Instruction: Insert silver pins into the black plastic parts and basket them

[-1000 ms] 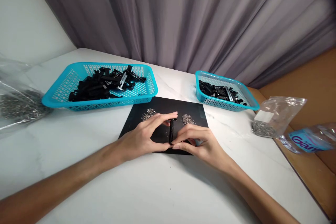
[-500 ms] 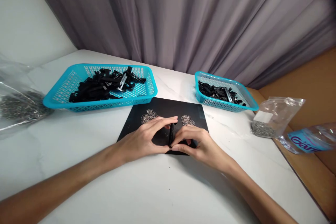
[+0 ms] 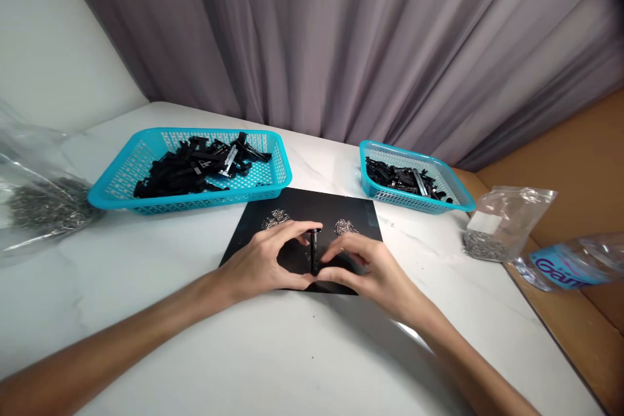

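A narrow black plastic strip (image 3: pixel 314 252) stands on edge on a black mat (image 3: pixel 361 211) at the table's middle. My left hand (image 3: pixel 266 263) pinches it from the left, forefinger over its far end and thumb at its near end. From the right, my right hand (image 3: pixel 368 270) closes its fingers on the same strip. Two small heaps of silvery metal bits (image 3: pixel 274 218) lie on the mat just beyond my fingers, one left and one right.
A large turquoise basket (image 3: pixel 121 190) of black plastic parts stands at the back left, a smaller turquoise basket (image 3: pixel 455 203) with similar parts at the back right. Clear bags of metal bits lie at the far left (image 3: pixel 34 205) and right (image 3: pixel 502 221). A grey curtain hangs behind.
Both hands stay on the strip, the fingers closing a little tighter around it. The camera has tilted, so everything sits slightly lower in the picture.
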Motion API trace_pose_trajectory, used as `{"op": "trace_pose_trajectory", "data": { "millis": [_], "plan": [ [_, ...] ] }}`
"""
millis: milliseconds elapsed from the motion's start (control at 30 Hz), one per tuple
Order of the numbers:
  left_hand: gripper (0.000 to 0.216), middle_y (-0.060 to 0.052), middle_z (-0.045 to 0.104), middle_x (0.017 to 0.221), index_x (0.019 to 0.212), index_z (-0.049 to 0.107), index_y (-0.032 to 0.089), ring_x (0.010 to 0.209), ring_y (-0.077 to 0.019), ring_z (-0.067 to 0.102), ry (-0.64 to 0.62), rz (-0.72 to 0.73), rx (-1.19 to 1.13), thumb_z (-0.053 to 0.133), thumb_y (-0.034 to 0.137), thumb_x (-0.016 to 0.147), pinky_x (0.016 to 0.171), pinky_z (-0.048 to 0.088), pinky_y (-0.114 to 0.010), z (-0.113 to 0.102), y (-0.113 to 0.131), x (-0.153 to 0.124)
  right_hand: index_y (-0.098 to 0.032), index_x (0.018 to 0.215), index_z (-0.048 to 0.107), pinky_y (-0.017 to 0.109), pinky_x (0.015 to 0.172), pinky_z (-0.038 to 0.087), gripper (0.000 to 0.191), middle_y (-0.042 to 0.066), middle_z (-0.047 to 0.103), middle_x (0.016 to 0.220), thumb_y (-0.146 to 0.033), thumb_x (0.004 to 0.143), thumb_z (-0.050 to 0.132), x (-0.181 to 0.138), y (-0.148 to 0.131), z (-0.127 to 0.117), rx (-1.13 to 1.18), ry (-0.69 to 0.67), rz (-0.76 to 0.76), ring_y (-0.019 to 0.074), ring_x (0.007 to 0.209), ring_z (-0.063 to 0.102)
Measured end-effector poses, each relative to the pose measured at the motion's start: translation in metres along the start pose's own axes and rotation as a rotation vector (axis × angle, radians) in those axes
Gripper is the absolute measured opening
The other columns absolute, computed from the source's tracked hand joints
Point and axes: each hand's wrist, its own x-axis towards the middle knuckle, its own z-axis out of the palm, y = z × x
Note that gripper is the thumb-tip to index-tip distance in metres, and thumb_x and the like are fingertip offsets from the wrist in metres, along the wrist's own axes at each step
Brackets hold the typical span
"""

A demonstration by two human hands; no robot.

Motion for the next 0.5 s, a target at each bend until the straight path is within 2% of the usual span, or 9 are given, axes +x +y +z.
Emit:
{"op": "trace_pose_trajectory", "data": {
  "millis": [133,200,233,333,400,500],
  "plan": [
    [0.073,-0.003,0.072,0.117,0.139,0.054,0.025,0.091,-0.0182,0.073,-0.013,-0.066,-0.07,0.087,0.032,0.074,0.088,0.062,-0.033,-0.001,-0.001,0.002,-0.023,0.094,0.076,0.032,0.082,0.048,0.036,0.008,0.065,0.116,-0.039,0.107,0.047,-0.006,-0.003,-0.016,-0.103,0.226,-0.054,0.0202,0.102,0.062],
    [0.073,-0.003,0.072,0.117,0.139,0.054,0.025,0.09,-0.0179,0.072,-0.003,-0.077,-0.087,0.087,0.032,0.074,0.088,0.061,-0.034,-0.002,-0.001,0.003,-0.023,0.093,0.077,0.035,0.089,0.048,0.04,0.009,0.065,0.112,-0.037,0.108,0.042,-0.009,-0.001,-0.017,-0.15,0.326,-0.066,0.0211,0.102,0.061],
    [0.073,-0.003,0.071,0.117,0.138,0.055,0.025,0.089,-0.0179,0.072,0.0,-0.085,-0.095,0.087,0.032,0.074,0.087,0.061,-0.034,-0.002,0.0,0.004,-0.022,0.092,0.077,0.035,0.086,0.048,0.041,0.008,0.066,0.103,-0.038,0.108,0.042,-0.01,0.001,-0.015,-0.126,0.34,-0.051,0.0201,0.095,0.062],
    [0.071,-0.004,0.071,0.115,0.136,0.056,0.024,0.088,-0.0178,0.071,-0.007,-0.116,-0.108,0.087,0.032,0.073,0.086,0.06,-0.034,-0.002,0.001,0.004,-0.02,0.084,0.075,0.03,0.066,0.051,0.04,0.002,0.065,0.072,-0.042,0.106,0.049,-0.011,0.003,-0.006,0.125,0.289,0.039,0.0148,0.065,0.06],
    [0.069,-0.003,0.071,0.114,0.134,0.057,0.023,0.087,-0.0178,0.071,-0.012,-0.134,-0.111,0.086,0.031,0.073,0.085,0.06,-0.034,-0.002,0.001,0.005,-0.019,0.085,0.075,0.028,0.061,0.054,0.032,0.002,0.069,0.07,-0.042,0.101,0.06,-0.011,0.003,0.0,0.316,0.237,0.062,0.0138,0.061,0.063],
    [0.066,-0.002,0.07,0.111,0.131,0.058,0.023,0.085,-0.0173,0.069,-0.007,-0.147,-0.117,0.086,0.029,0.071,0.083,0.059,-0.034,-0.001,-0.001,0.004,-0.019,0.09,0.076,0.028,0.066,0.059,0.021,0.004,0.076,0.078,-0.037,0.096,0.069,-0.011,0.002,0.006,0.448,0.184,0.037,0.0154,0.068,0.071]
  ]
}}
